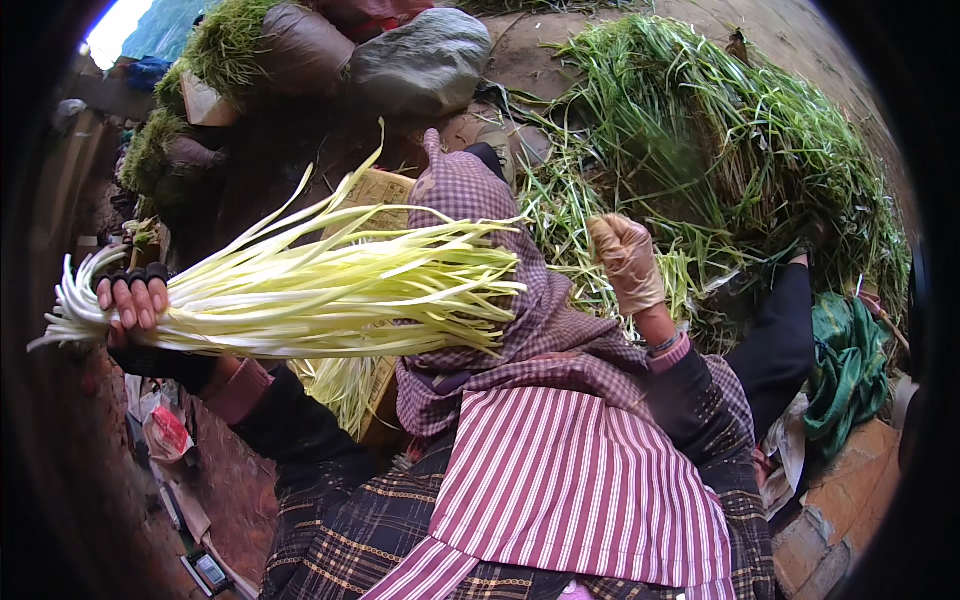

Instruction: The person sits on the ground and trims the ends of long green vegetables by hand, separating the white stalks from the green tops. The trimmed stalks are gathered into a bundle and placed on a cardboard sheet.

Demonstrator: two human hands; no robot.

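Note:
My left hand (142, 304), in a black fingerless glove, is shut around the white stem end of a thick bunch of blanched yellow chives (337, 289). The pale yellow leaves fan out to the right, above my lap and a checked cloth (472, 195) spread over my leg. Raised at the right is my right hand (626, 262), in a thin tan glove, its fingers curled into a fist. Nothing shows in that fist. More pale chives (341, 386) lie in a yellowish box (384, 394) below the bunch, partly hidden by it.
A large heap of green leaves (712, 135) covers the ground at the upper right, with loose trimmings below it. Full sacks (424, 60) and root-ended bundles (225, 49) stand at the upper left. Green cloth (844, 367) lies at right; a small device with a display (206, 571) lies lower left.

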